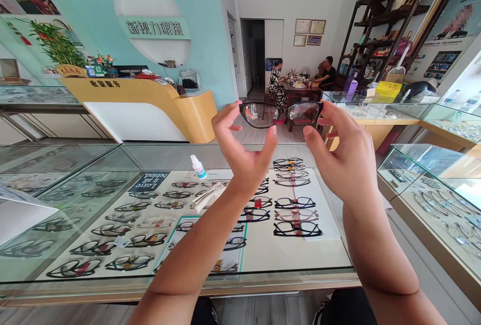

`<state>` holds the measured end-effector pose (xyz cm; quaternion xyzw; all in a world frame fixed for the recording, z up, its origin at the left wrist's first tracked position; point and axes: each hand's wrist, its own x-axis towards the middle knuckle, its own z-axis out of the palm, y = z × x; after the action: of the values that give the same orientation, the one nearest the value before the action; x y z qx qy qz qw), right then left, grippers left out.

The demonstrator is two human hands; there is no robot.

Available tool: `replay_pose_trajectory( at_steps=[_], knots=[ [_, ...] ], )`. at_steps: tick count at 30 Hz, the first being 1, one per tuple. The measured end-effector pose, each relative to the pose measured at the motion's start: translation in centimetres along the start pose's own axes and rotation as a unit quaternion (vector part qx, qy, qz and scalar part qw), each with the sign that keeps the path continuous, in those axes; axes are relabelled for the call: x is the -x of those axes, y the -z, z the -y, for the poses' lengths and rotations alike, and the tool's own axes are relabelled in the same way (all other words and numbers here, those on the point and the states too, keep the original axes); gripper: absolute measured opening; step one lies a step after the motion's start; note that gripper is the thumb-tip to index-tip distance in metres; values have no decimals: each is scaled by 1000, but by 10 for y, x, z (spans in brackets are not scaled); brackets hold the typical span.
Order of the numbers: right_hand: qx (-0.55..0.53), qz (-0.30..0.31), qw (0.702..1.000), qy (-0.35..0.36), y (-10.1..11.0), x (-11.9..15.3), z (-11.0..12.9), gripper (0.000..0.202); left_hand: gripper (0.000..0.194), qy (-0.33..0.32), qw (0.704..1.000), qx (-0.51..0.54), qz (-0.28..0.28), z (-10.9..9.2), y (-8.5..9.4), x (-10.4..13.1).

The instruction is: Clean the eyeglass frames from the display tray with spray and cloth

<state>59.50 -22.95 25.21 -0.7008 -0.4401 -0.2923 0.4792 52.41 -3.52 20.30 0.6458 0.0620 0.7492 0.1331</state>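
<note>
A pair of dark-rimmed eyeglasses [282, 109] is held up level above the glass counter, its lenses facing me. My left hand [242, 147] pinches the left end of the frame, its thumb just below the left lens. At the right end, my right hand [343, 149] grips the frame in the same way, thumb near the right lens. Below my hands, several eyeglasses [296, 202] lie in rows in the display. A folded cloth [206, 197] and a small white bottle [198, 167] with a blue label are left of my left forearm.
The glass display counter [300, 260] spans the front, and another display case [443, 190] stands on the right. A yellow and white reception desk [150, 109] is at the back left. Two people [278, 84] sit at a far table.
</note>
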Motion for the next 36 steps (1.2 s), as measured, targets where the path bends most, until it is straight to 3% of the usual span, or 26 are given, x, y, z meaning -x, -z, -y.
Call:
replay_pose_trajectory(
  at_steps=[17,27,31,36],
  knots=[
    [13,-1,1000,-24,-3,-1,-5,55,73,16,1000,-3,17,-13,3,9],
    [-44,-26,998,25,-12,3,3,50,86,15,997,46,51,22,2,-18],
    [-84,-25,996,32,-23,6,8,50,96,37,998,19,37,31,0,-20],
    [-94,-69,993,21,-41,2,1,55,94,36,999,20,-12,25,-1,-13]
  ],
)
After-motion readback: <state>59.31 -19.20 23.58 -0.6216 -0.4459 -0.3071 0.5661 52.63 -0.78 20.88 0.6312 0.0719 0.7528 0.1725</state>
